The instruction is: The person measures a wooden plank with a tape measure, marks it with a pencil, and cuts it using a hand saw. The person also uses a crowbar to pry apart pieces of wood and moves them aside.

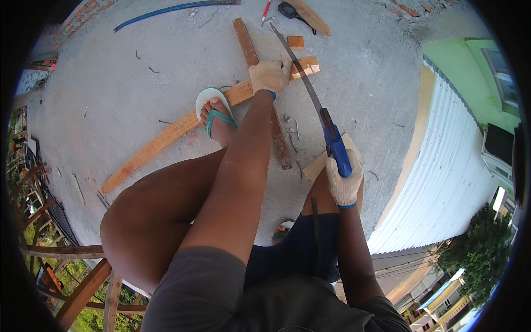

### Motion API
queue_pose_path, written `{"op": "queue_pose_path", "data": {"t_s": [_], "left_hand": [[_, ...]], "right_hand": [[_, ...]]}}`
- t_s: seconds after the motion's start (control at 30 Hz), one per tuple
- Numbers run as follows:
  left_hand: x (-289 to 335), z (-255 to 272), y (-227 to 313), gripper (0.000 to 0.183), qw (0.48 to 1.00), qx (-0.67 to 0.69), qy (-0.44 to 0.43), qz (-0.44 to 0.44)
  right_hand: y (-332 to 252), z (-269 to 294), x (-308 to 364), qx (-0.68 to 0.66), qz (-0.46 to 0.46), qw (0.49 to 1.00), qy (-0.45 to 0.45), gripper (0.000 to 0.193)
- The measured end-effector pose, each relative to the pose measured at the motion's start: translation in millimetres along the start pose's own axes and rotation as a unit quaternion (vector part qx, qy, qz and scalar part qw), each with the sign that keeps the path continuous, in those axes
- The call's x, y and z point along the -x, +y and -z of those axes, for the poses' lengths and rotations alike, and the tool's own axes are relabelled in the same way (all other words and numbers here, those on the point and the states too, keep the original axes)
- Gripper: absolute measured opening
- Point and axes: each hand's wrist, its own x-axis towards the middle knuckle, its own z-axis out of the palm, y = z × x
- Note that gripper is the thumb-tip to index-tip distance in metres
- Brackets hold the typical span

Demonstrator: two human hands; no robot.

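Observation:
My left hand (269, 76), in a cream knit glove, is closed over a long wooden plank (160, 135) near its right end. The plank lies slantwise across a darker wooden strip (246, 41) on the concrete. In my gloved right hand (344, 180) is the blue handle of a handsaw (313, 95). Its long, narrow blade crosses the plank just right of my left hand, pointing away from me. Whether the teeth are in the wood, I cannot tell. My left foot (218, 117), in a white and green flip-flop, rests on the plank.
Beyond the plank's end sits a small wood block (296, 42). Farther off are a red pencil (266, 11), a black tape measure (287, 10), a wood offcut (311, 17) and a blue bar (171, 10). Nails and scraps dot the floor. White corrugated roofing (442, 160) runs along the right.

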Motion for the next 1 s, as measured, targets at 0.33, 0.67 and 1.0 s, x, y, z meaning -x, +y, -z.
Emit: {"op": "queue_pose_path", "data": {"t_s": [0.33, 0.67, 1.0], "left_hand": [[2.5, 26.6, 14.1, 0.053, 0.999, -0.038, -0.010, -0.017], [1.1, 14.4, 9.6, 0.054, 0.998, -0.010, 0.054, -0.025], [3.4, 34.9, 22.1, 0.056, 0.998, 0.011, 0.050, 0.026]], "right_hand": [[3.8, 3.6, 4.0, -0.115, -0.041, 0.992, -0.023, 0.027], [24.7, -4.9, 7.9, 0.015, 0.044, 0.999, 0.024, 0.023], [22.3, -1.9, -1.6, -0.095, 0.096, 0.990, -0.029, 0.037]]}}
